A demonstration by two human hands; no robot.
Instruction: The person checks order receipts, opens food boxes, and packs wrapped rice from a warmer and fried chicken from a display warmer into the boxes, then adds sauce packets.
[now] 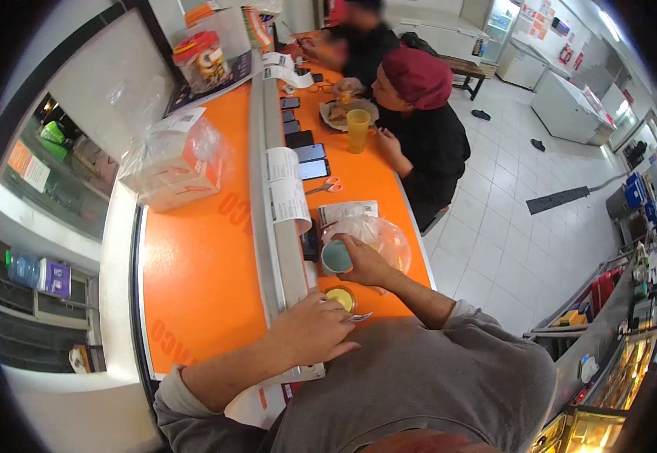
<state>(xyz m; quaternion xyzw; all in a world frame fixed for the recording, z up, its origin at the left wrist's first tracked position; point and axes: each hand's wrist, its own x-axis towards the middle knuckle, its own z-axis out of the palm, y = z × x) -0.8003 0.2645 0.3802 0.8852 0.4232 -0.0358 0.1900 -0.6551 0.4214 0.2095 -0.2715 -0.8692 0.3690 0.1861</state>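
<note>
My right hand (368,263) is wrapped around a pale blue-green cup (336,257), tilted so that its open mouth faces up toward me. Closer to my body, my left hand (315,326) has its fingers closed on a small flat bluish piece (360,317); its kind is unclear. Just beyond the left fingers stands a round container with a gold-yellow top (341,297), partly covered by that hand. Behind my right hand lies a clear plastic bag (381,238) on the orange counter (395,204).
A metal ledge (264,189) divides the counter, with receipt paper (287,185) draped over it. Scissors (325,186) and several phones (315,167) lie beyond. A person in a maroon cap (417,79) sits by a plate (336,113) and yellow cup (357,132). A bagged box (181,170) stands left.
</note>
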